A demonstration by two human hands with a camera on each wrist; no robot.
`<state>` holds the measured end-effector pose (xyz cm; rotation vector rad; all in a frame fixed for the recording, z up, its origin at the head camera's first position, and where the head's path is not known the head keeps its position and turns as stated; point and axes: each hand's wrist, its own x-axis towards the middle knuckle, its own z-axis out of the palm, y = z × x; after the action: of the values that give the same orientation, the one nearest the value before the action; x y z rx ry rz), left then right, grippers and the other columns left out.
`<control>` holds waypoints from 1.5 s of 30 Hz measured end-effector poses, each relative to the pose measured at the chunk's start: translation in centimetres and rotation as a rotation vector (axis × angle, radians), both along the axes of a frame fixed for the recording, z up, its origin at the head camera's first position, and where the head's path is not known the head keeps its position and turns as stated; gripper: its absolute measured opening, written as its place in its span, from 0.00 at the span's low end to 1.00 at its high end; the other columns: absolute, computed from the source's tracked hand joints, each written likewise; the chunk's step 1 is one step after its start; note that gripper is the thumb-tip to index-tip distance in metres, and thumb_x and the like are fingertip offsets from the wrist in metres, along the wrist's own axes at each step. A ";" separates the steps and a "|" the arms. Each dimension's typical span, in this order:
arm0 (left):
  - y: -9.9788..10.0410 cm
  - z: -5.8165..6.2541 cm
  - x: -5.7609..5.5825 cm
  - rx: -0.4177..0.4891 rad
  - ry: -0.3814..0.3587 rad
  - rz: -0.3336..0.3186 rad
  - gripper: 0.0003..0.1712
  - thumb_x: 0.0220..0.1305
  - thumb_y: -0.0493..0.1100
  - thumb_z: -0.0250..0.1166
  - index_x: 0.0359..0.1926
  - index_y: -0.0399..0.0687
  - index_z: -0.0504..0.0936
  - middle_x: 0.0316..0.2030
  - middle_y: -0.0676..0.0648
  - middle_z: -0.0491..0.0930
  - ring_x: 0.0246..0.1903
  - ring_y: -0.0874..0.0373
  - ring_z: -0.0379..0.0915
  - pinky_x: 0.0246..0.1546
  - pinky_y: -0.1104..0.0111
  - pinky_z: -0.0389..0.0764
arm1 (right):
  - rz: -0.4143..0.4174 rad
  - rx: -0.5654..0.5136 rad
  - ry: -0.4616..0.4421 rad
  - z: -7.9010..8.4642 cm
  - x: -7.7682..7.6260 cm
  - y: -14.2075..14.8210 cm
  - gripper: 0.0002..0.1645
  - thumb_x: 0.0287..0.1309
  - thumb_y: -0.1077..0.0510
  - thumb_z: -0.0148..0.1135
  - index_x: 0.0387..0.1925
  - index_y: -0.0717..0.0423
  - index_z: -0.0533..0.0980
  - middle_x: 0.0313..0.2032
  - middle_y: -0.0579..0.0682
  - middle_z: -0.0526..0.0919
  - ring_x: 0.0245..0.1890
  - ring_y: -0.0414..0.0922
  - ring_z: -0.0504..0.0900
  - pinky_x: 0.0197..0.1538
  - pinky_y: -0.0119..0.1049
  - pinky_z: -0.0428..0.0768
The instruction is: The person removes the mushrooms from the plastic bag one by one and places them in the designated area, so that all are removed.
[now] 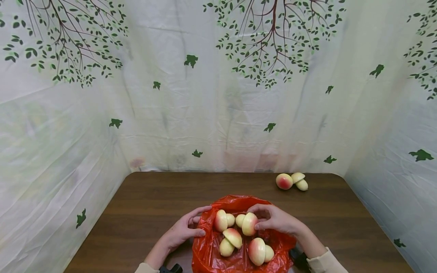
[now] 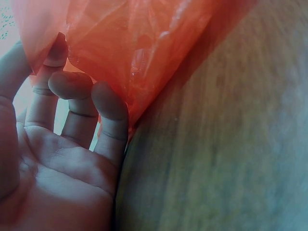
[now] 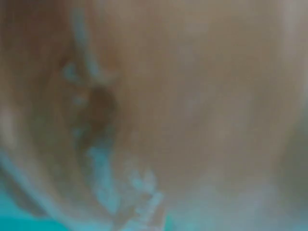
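Observation:
A red plastic bag [image 1: 213,261] lies spread with its mouth up on the table, several toy mushrooms with cream stems and pink-tinged caps inside it. At its left rim, my left hand [image 1: 184,229] holds the film between thumb and fingers; the left wrist view shows curled fingers [image 2: 110,106] against the thin red plastic [image 2: 120,43]. My right hand [image 1: 278,219] reaches over the bag's far right side and grips the cap of a toy mushroom [image 1: 249,224]. Beside that one lie a toy mushroom [image 1: 221,221], another toy mushroom [image 1: 233,238] and a toy mushroom [image 1: 257,251] nearer me. The right wrist view is blurred.
Near the far right edge of the brown wooden table [image 1: 153,197] sit a round pink-and-cream piece [image 1: 284,181] and a toy mushroom [image 1: 300,182], side by side. A pale curtain [image 1: 211,113] printed with branches and leaves hangs behind the table and along both sides.

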<state>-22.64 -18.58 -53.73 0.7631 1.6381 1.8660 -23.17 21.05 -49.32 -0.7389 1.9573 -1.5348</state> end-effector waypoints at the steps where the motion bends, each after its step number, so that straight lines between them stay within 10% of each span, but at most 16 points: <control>1: 0.0 0.0 0.0 -0.001 0.000 0.000 0.42 0.75 0.31 0.62 0.83 0.42 0.55 0.58 0.37 0.86 0.50 0.58 0.89 0.48 0.63 0.90 | -0.011 0.005 0.000 0.1 0.0 0.1 0.24 0.72 0.58 0.66 0.66 0.58 0.76 0.59 0.47 0.84 0.55 0.41 0.83 0.59 0.34 0.82; 45: 0.1 -0.1 0.0 0.019 0.025 -0.004 0.42 0.75 0.30 0.62 0.83 0.40 0.55 0.59 0.35 0.86 0.51 0.58 0.88 0.49 0.64 0.90 | -0.326 -0.091 0.206 4.1 -0.2 7.6 0.28 0.74 0.64 0.63 0.70 0.71 0.70 0.63 0.44 0.81 0.58 0.36 0.85 0.58 0.35 0.86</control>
<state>-22.67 -18.53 -53.83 0.7996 1.6354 1.8789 -23.34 28.68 -45.21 -0.6604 2.2605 -1.8098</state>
